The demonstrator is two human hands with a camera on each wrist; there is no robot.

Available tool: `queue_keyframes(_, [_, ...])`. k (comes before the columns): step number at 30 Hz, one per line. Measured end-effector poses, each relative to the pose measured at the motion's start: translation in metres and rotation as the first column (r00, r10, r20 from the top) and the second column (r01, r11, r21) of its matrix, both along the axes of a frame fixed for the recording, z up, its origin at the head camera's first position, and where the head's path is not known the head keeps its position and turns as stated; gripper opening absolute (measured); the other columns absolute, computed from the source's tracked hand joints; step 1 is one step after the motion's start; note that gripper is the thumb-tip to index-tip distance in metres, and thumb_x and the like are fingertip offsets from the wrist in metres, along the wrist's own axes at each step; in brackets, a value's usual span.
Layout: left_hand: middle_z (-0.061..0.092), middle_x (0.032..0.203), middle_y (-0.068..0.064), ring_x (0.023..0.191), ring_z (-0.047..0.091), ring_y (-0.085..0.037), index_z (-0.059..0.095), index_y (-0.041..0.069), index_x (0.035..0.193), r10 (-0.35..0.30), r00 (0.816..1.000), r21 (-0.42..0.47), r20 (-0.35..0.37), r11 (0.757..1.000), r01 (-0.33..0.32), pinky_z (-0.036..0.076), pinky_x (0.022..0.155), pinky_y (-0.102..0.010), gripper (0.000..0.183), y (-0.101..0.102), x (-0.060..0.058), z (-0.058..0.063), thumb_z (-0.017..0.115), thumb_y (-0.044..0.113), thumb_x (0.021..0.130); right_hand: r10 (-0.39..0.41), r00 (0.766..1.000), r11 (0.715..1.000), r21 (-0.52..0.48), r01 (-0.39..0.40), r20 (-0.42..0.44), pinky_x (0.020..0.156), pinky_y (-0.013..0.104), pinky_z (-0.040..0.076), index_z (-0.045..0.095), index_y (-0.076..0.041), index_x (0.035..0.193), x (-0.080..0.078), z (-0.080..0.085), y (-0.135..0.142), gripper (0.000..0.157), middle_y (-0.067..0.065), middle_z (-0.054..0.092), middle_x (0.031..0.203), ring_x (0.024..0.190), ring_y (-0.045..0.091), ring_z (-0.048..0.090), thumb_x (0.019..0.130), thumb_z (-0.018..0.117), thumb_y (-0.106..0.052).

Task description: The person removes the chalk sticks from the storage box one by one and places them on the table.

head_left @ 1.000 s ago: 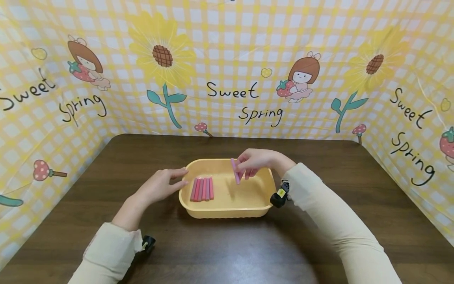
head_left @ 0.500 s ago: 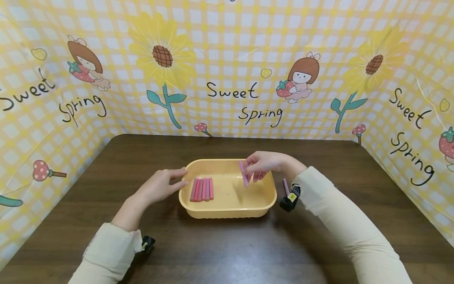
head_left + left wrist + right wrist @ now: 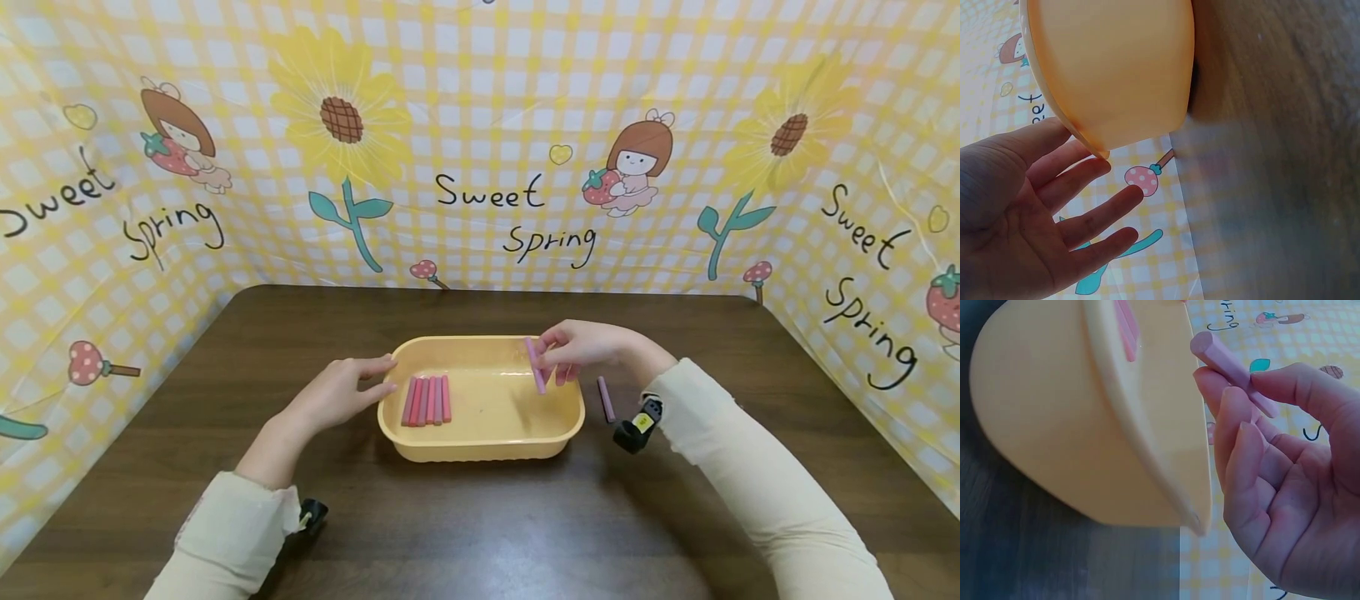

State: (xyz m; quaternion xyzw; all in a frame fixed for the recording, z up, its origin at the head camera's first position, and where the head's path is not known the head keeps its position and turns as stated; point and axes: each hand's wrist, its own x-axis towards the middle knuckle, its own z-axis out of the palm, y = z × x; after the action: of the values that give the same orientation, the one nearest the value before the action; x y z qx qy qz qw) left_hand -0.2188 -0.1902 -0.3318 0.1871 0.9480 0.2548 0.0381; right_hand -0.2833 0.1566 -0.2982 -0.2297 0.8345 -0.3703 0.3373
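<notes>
A yellow plastic basin (image 3: 480, 451) stands on the table, with several pink and mauve chalk sticks (image 3: 427, 401) lying side by side in its left part. My left hand (image 3: 341, 392) touches the basin's left rim; in the left wrist view its fingers (image 3: 1100, 215) are spread and fairly straight. Over the basin's right end, my right hand (image 3: 581, 348) pinches a light purple chalk stick (image 3: 1227, 364) between thumb and fingers. The held stick is tilted, its lower end above the basin floor. One more purple chalk stick (image 3: 606, 400) lies on the table beyond the basin's right side.
The dark wooden table (image 3: 480, 533) is enclosed at the back and sides by a yellow checked cloth (image 3: 480, 108) with printed flowers and lettering. A black wrist camera (image 3: 637, 427) sits close to the loose chalk stick.
My right hand has moved to the right with its chalk stick, from above the basin's middle to its right end. The loose purple stick has come into sight. My left hand stays put.
</notes>
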Motion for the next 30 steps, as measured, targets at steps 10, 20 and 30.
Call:
queue_keyframes(10, [0.050, 0.135, -0.021, 0.125, 0.049, -0.038, 0.051, 0.000, 0.132, 0.004, 1.000, -0.003, 0.013, 1.000, -0.004, 0.041, 0.102, -0.053, 0.048, 0.000, -0.001, 0.000, 0.060, 0.021, 0.091, -0.036, 0.999, 0.998, -0.050, 0.036, 0.005, 0.063, 0.022, 0.051, 0.058, 0.001, 0.101, 0.004, -0.004, 0.024, 0.020, -0.003, 0.067, 0.078, 0.064, 0.008, 0.056, 0.093, 0.053, -0.017])
queue_keyframes(20, [0.050, 0.135, -0.021, 0.125, 0.049, -0.039, 0.050, 0.000, 0.133, -0.002, 1.000, 0.004, 0.014, 1.000, 0.002, 0.041, 0.101, -0.053, 0.048, 0.000, -0.001, 0.000, 0.060, 0.021, 0.091, -0.106, 0.994, 0.991, -0.078, 0.106, 0.005, 0.064, 0.024, 0.051, 0.058, 0.001, 0.101, 0.011, -0.009, 0.043, 0.020, -0.002, 0.066, 0.077, 0.066, 0.009, 0.058, 0.093, 0.053, -0.017])
queue_keyframes(30, [0.049, 0.137, -0.020, 0.126, 0.048, -0.038, 0.050, 0.001, 0.133, 0.007, 1.000, 0.014, 0.025, 1.000, -0.007, 0.041, 0.102, -0.053, 0.048, -0.001, 0.000, 0.000, 0.060, 0.022, 0.091, -0.138, 0.990, 0.985, -0.108, 0.136, -0.008, 0.062, 0.023, 0.051, 0.056, 0.004, 0.102, 0.015, -0.017, 0.063, 0.022, -0.002, 0.063, 0.072, 0.063, 0.007, 0.056, 0.093, 0.054, -0.016])
